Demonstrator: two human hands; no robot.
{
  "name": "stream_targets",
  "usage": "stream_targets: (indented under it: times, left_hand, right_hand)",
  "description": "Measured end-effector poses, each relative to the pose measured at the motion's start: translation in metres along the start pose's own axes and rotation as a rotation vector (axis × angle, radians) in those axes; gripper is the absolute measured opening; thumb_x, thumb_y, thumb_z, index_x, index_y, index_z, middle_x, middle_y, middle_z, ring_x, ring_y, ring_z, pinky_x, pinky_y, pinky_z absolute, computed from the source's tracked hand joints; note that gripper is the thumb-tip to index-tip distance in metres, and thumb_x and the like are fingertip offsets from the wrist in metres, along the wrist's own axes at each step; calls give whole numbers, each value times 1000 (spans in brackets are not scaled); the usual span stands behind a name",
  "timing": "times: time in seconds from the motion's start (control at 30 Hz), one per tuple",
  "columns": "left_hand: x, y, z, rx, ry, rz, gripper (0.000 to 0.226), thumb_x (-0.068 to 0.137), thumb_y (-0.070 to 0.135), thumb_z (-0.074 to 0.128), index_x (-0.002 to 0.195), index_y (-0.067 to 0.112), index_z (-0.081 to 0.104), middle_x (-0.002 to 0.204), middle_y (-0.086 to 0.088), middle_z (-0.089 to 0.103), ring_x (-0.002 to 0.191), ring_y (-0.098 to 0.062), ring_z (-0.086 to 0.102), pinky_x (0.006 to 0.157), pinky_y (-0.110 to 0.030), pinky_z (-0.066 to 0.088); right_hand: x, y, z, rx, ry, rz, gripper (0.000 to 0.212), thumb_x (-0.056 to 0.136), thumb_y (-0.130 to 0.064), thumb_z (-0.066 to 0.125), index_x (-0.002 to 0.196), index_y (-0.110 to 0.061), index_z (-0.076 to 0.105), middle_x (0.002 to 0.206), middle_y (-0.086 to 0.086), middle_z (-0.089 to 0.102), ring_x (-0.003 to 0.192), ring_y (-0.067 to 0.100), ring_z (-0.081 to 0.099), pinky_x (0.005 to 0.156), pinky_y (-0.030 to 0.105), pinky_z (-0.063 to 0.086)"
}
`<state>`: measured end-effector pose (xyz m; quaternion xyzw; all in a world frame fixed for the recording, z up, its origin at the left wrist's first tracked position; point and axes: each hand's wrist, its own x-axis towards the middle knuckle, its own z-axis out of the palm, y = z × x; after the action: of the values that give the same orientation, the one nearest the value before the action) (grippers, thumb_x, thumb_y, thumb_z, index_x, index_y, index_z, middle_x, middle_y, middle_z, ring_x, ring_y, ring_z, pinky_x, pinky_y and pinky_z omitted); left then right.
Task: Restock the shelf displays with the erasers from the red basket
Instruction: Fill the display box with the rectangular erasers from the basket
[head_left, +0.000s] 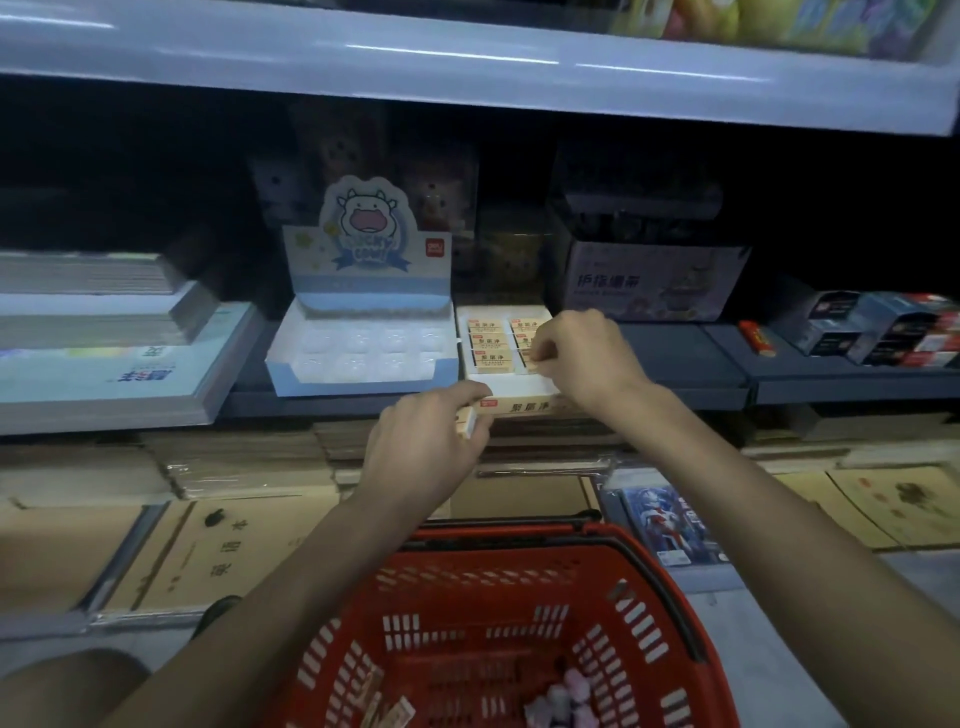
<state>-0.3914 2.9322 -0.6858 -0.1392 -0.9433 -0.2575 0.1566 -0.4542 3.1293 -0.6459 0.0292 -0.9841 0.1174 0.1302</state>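
Note:
A cream eraser display box (522, 404) sits on the middle shelf with several cream erasers (487, 340) lined up in two columns inside. My right hand (582, 353) is over the right column and pinches one eraser there. Just below the box's front, my left hand (431, 441) grips several cream erasers (466, 418). To the left stands a blue-and-white cow display box (358, 332) whose moulded tray shows bare round pockets. The red basket (519, 623) is below, holding a few cream erasers (387, 709) and small pink ones (563, 699).
Stacked paper packs (104, 343) lie at the left of the shelf. A purple box (649, 280) stands behind the right hand, and dark boxes (883, 332) at the far right. The upper shelf edge (467, 62) overhangs. Cardboard notebooks (208, 545) fill the lower shelf.

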Motion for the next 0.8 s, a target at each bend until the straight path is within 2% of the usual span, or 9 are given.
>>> stream_targets:
  times: [0.1, 0.2, 0.3, 0.4, 0.47, 0.53, 0.6, 0.73, 0.8]
  left_hand:
    - [3, 4, -3, 19, -9, -17, 28, 101, 44, 59, 125, 36, 70, 107, 7, 78, 94, -22, 71, 74, -37, 58]
    - [11, 5, -8, -43, -36, -47, 26, 98, 49, 63, 118, 37, 73, 106, 8, 78, 87, -14, 69, 69, -33, 57]
    - [19, 11, -15, -405, -7, -116, 21, 95, 46, 71, 111, 35, 78, 96, 12, 78, 67, 3, 65, 60, -20, 52]
    - [24, 21, -21, -852, 106, -287, 21, 100, 36, 68, 96, 19, 80, 63, 16, 67, 48, 2, 58, 47, -18, 44]
    - [25, 26, -24, -1033, 134, -414, 30, 104, 35, 61, 93, 12, 77, 55, 8, 55, 41, -1, 47, 39, -16, 35]
    - [25, 31, -28, -1168, 147, -513, 33, 106, 38, 57, 90, 14, 73, 56, 5, 53, 41, -3, 45, 37, -15, 33]
    - [26, 33, -30, -1205, 162, -543, 35, 107, 42, 54, 87, 18, 70, 52, 10, 52, 43, -3, 46, 38, -15, 33]
    - [24, 37, -29, -1178, 190, -536, 37, 106, 49, 51, 83, 24, 66, 64, 6, 65, 61, -11, 62, 49, -25, 47]
    - [19, 41, -28, -1170, 187, -541, 37, 106, 50, 50, 85, 24, 65, 69, 5, 68, 63, -7, 66, 52, -21, 52]
  right_hand:
    - [-3, -3, -1, -1, 29, 8, 26, 90, -2, 70, 99, -24, 81, 105, 6, 75, 96, 29, 69, 78, 42, 60]
    - [-5, -3, -3, 8, 20, 6, 20, 91, -9, 72, 100, -23, 81, 106, 4, 75, 96, 26, 69, 77, 39, 58]
    - [-8, -1, -12, 73, 61, -17, 13, 91, -19, 76, 101, -25, 80, 106, -1, 71, 95, 22, 67, 80, 38, 57]
    - [-18, -9, -30, 269, 129, -25, 11, 92, -19, 74, 98, -26, 80, 97, -10, 74, 90, 7, 67, 79, 26, 55]
    - [-29, -22, -43, 521, 67, -4, 8, 93, -22, 73, 93, -25, 80, 89, -12, 76, 82, -1, 67, 70, 17, 52]
    - [-40, -35, -55, 766, -52, 39, 12, 95, -29, 71, 92, -21, 79, 85, -5, 77, 66, 0, 65, 54, 14, 46]
    - [-50, -46, -61, 924, -181, 89, 19, 97, -34, 70, 95, -17, 78, 87, 3, 78, 61, 8, 64, 46, 16, 41]
    - [-62, -61, -55, 1057, -313, 139, 23, 91, -28, 78, 102, -9, 76, 90, 12, 78, 64, 16, 65, 46, 24, 42]
    - [-66, -63, -51, 1071, -310, 181, 27, 85, -24, 84, 103, -7, 73, 87, 14, 78, 64, 14, 65, 47, 24, 42]
